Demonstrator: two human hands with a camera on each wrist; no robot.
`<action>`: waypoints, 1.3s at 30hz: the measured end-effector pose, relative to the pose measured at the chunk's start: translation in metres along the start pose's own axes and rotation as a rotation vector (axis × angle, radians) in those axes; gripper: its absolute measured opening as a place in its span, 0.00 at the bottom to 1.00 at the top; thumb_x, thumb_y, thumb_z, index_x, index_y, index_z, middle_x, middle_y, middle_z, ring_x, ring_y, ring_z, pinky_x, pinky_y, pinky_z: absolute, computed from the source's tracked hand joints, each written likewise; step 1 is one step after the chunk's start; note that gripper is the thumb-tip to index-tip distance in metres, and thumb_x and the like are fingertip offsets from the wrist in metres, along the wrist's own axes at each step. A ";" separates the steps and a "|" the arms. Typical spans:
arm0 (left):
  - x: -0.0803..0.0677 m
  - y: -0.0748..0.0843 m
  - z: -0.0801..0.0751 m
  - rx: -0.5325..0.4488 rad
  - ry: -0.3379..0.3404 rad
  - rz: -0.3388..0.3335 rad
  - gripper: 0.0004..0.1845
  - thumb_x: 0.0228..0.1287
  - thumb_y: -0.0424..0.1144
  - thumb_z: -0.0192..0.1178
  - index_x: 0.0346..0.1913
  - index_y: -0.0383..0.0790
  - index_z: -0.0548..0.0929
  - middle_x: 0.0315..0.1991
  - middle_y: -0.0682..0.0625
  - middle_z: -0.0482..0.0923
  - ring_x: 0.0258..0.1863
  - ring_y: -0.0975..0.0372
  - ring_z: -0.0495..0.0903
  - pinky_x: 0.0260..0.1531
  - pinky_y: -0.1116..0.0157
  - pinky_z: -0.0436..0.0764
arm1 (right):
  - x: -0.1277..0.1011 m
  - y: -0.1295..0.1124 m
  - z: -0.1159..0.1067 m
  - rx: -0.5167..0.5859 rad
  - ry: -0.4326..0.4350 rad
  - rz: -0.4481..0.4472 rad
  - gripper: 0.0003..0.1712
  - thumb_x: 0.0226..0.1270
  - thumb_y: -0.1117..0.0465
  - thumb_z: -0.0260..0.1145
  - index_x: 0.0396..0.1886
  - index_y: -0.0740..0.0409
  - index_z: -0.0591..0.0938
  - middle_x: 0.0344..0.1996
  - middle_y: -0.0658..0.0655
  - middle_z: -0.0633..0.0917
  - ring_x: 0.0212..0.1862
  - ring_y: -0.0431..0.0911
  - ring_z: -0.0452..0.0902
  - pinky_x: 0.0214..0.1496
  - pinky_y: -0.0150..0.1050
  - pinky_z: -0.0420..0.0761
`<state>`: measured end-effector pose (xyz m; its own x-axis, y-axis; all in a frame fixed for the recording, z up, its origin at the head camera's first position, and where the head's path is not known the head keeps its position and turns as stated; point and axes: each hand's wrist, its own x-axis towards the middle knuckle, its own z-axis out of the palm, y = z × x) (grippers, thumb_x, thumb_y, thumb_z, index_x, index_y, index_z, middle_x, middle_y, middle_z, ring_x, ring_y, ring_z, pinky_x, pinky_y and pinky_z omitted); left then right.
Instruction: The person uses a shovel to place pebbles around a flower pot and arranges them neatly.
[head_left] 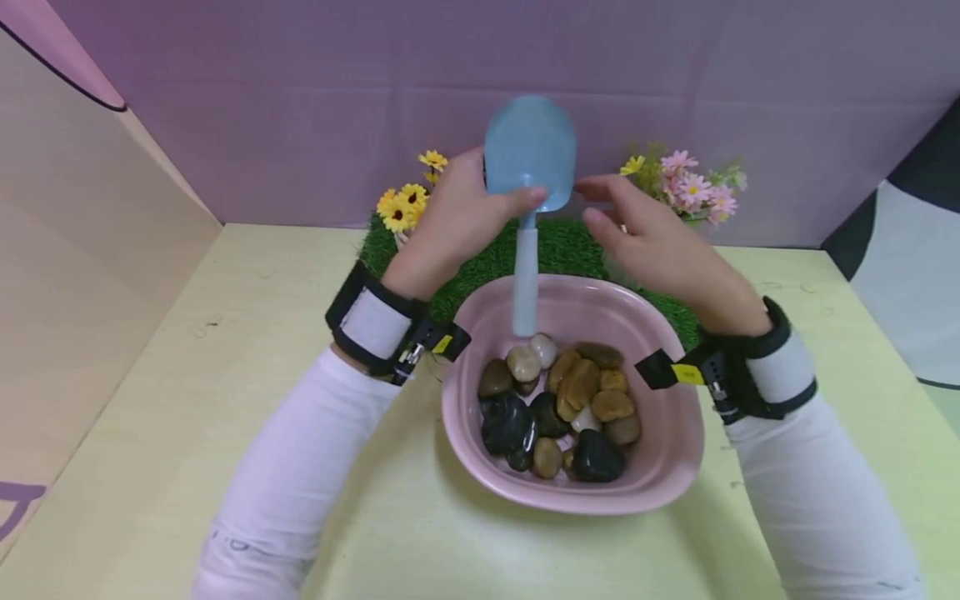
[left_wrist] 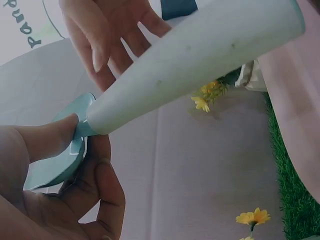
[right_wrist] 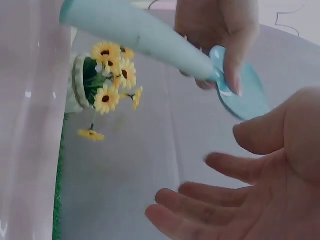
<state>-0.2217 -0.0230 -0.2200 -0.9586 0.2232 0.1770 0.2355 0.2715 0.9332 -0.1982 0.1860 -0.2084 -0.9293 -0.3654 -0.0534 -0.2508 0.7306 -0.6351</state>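
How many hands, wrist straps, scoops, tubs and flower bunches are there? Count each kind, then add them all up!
Hands: 2 (left hand, right hand)
Wrist straps: 2 (left strap, right strap)
Scoop: 1
Tub: 1
Flower bunches: 2 (yellow bunch, pink bunch)
Total: 8

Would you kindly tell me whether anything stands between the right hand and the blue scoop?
Nothing visible stands between the right hand and the blue scoop; the left hand grips its blade end, leaving the handle uncovered.

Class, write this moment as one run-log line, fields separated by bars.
left grip: pinches blue scoop near its neck | right grip: beside scoop, holding nothing | pink basin: contains stones
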 end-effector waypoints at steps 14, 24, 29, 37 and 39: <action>-0.003 0.008 0.002 0.000 -0.033 0.008 0.32 0.66 0.42 0.64 0.71 0.42 0.67 0.65 0.47 0.75 0.63 0.60 0.76 0.61 0.65 0.78 | 0.004 -0.006 0.030 0.036 -0.133 0.051 0.58 0.63 0.30 0.60 0.79 0.45 0.40 0.77 0.58 0.53 0.78 0.51 0.49 0.77 0.58 0.60; -0.003 0.006 0.005 -0.028 -0.030 0.025 0.29 0.63 0.41 0.67 0.67 0.40 0.73 0.62 0.46 0.78 0.59 0.61 0.79 0.58 0.64 0.80 | 0.017 -0.006 0.057 0.077 0.100 -0.029 0.20 0.67 0.40 0.63 0.37 0.52 0.79 0.30 0.54 0.84 0.33 0.48 0.80 0.39 0.40 0.78; -0.002 0.000 0.008 0.005 -0.031 0.042 0.29 0.63 0.43 0.67 0.65 0.40 0.74 0.60 0.46 0.79 0.58 0.60 0.79 0.56 0.64 0.81 | 0.021 0.003 0.067 0.255 0.147 -0.044 0.25 0.73 0.43 0.57 0.23 0.57 0.78 0.16 0.54 0.80 0.23 0.49 0.78 0.32 0.38 0.77; -0.002 -0.011 0.008 0.049 -0.036 0.016 0.34 0.62 0.47 0.67 0.68 0.40 0.69 0.62 0.45 0.76 0.59 0.58 0.78 0.54 0.61 0.81 | 0.023 0.011 0.076 0.383 0.238 0.063 0.27 0.70 0.48 0.59 0.12 0.50 0.63 0.07 0.44 0.65 0.13 0.39 0.60 0.19 0.35 0.63; -0.002 -0.012 0.007 0.060 -0.045 0.020 0.35 0.61 0.49 0.67 0.68 0.40 0.69 0.61 0.46 0.77 0.58 0.59 0.79 0.53 0.62 0.81 | 0.023 0.012 0.076 0.343 0.253 0.061 0.27 0.70 0.49 0.58 0.12 0.51 0.63 0.07 0.44 0.64 0.13 0.39 0.60 0.20 0.35 0.63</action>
<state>-0.2219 -0.0196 -0.2339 -0.9459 0.2701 0.1798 0.2647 0.3218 0.9091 -0.2019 0.1424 -0.2752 -0.9877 -0.1427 0.0647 -0.1280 0.4971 -0.8582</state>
